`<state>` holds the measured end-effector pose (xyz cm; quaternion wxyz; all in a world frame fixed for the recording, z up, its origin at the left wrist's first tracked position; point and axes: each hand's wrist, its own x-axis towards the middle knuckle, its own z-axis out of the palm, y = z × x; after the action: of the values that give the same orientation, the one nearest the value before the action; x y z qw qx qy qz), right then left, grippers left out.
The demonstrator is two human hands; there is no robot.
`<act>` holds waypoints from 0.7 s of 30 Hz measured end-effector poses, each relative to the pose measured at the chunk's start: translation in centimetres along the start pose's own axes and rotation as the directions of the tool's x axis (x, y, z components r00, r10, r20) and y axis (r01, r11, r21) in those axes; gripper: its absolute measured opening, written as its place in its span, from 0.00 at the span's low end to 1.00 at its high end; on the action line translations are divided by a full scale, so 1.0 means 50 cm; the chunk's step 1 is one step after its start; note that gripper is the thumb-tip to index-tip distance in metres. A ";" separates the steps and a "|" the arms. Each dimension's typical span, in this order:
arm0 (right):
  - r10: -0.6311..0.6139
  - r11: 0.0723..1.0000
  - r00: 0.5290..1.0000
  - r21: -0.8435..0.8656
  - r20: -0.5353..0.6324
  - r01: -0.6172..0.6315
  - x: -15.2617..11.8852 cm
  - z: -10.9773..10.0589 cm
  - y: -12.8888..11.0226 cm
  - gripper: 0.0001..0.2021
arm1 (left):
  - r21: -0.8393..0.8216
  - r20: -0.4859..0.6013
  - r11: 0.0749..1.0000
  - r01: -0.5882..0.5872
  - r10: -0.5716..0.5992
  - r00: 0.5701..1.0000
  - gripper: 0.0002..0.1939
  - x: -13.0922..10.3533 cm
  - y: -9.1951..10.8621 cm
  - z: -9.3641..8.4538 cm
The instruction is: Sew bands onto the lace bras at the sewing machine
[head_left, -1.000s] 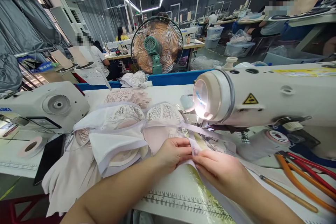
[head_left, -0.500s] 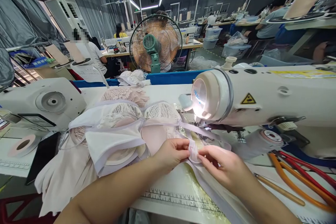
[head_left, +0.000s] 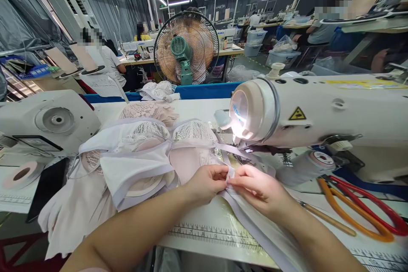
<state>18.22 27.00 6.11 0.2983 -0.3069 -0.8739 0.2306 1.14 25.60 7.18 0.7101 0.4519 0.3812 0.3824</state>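
Note:
A pale lavender bra band (head_left: 230, 173) is pinched between the fingertips of my left hand (head_left: 205, 183) and my right hand (head_left: 259, 188). Both hands are closed and almost touch, in front of the sewing machine (head_left: 312, 106). From my hands the band's lavender edge runs down toward the table's front edge. Beyond them lies a bra with white lace cups (head_left: 193, 131), and a thin strap (head_left: 234, 149) stretches from it under the machine head. More white and pale pink bra pieces (head_left: 134, 165) are heaped to the left. My fingers hide part of the held fabric.
On the right lie orange-handled scissors (head_left: 357, 221), red-handled scissors (head_left: 379, 204), a wooden-handled tool (head_left: 331, 219) and a thread cone (head_left: 306, 168). A second machine (head_left: 57, 119), a tape roll (head_left: 24, 174) and a dark flat device (head_left: 47, 189) stand left. A fan (head_left: 186, 49) is behind.
My right hand has moved left, closing the gap to my left hand on the band. The view has shifted slightly; the heaped bras lie as before.

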 end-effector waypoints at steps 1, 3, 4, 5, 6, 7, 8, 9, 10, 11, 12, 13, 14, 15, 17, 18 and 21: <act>-0.016 1.000 1.000 -0.003 0.023 0.016 0.001 -0.003 -0.001 0.11 | 0.003 -0.013 1.000 0.008 -0.008 1.000 0.09 0.000 0.001 0.001; -0.044 0.999 0.998 -0.011 0.051 0.045 0.002 -0.008 -0.002 0.11 | 0.007 -0.033 1.000 0.018 -0.017 0.999 0.10 0.000 0.005 0.004; -0.052 0.999 0.997 -0.014 0.060 0.053 0.003 -0.010 -0.003 0.11 | 0.005 -0.038 1.000 0.020 -0.019 0.999 0.10 0.000 0.006 0.005; -0.051 0.998 0.996 -0.016 0.068 0.053 0.003 -0.011 -0.004 0.11 | -0.001 -0.039 1.000 0.020 -0.020 0.999 0.10 -0.001 0.007 0.006; -0.046 0.999 0.996 -0.018 0.073 0.048 0.003 -0.012 -0.004 0.11 | -0.011 -0.039 1.000 0.023 -0.024 0.999 0.09 -0.001 0.008 0.007; -0.039 0.999 0.996 -0.021 0.078 0.041 0.002 -0.012 -0.004 0.11 | -0.024 -0.039 0.999 0.032 -0.033 0.999 0.08 -0.001 0.009 0.008; -0.031 0.999 0.996 -0.024 0.083 0.033 0.002 -0.012 -0.004 0.12 | -0.040 -0.038 0.998 0.046 -0.048 0.998 0.08 -0.001 0.009 0.008; -0.025 0.999 0.996 -0.029 0.087 0.028 0.001 -0.011 -0.004 0.12 | -0.055 -0.037 0.996 0.064 -0.066 0.997 0.09 0.000 0.008 0.007; -0.021 0.999 0.996 -0.036 0.090 0.024 0.000 -0.011 -0.004 0.12 | -0.069 -0.040 0.994 0.082 -0.084 0.996 0.10 0.000 0.007 0.006; -0.017 0.999 0.995 -0.045 0.095 0.022 -0.001 -0.011 -0.004 0.12 | -0.082 -0.046 0.992 0.097 -0.101 0.994 0.11 0.001 0.006 0.005; -0.014 0.998 0.995 -0.055 0.098 0.019 -0.002 -0.011 -0.004 0.12 | -0.095 -0.056 0.990 0.109 -0.114 0.992 0.12 0.002 0.005 0.004; -0.008 0.998 0.995 -0.066 0.102 0.015 -0.002 -0.011 -0.003 0.13 | -0.104 -0.064 0.988 0.118 -0.125 0.990 0.12 0.002 0.003 0.003; -0.004 0.997 0.995 -0.075 0.103 0.012 -0.002 -0.011 -0.003 0.13 | -0.112 -0.070 0.986 0.122 -0.131 0.989 0.12 0.003 0.003 0.002; -0.005 0.996 0.995 -0.083 0.102 0.013 -0.002 -0.012 -0.004 0.13 | -0.119 -0.074 0.985 0.124 -0.134 0.988 0.11 0.004 0.002 0.001; -0.006 0.995 0.995 -0.100 0.096 0.016 -0.002 -0.012 -0.005 0.13 | -0.137 -0.080 0.984 0.115 -0.127 0.989 0.10 0.004 0.002 0.002; -0.007 0.994 0.995 -0.109 0.095 0.017 -0.002 -0.011 -0.006 0.13 | -0.149 -0.081 0.983 0.107 -0.120 0.989 0.08 0.004 0.001 0.002; 0.003 0.990 0.994 -0.143 0.106 0.012 -0.003 -0.010 -0.009 0.14 | -0.189 -0.114 0.979 0.079 -0.101 0.988 0.07 0.006 -0.003 0.005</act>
<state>18.46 26.69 6.66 0.2292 -0.3129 -0.9035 0.1824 1.53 25.70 7.05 0.7406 0.3422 0.4074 0.4105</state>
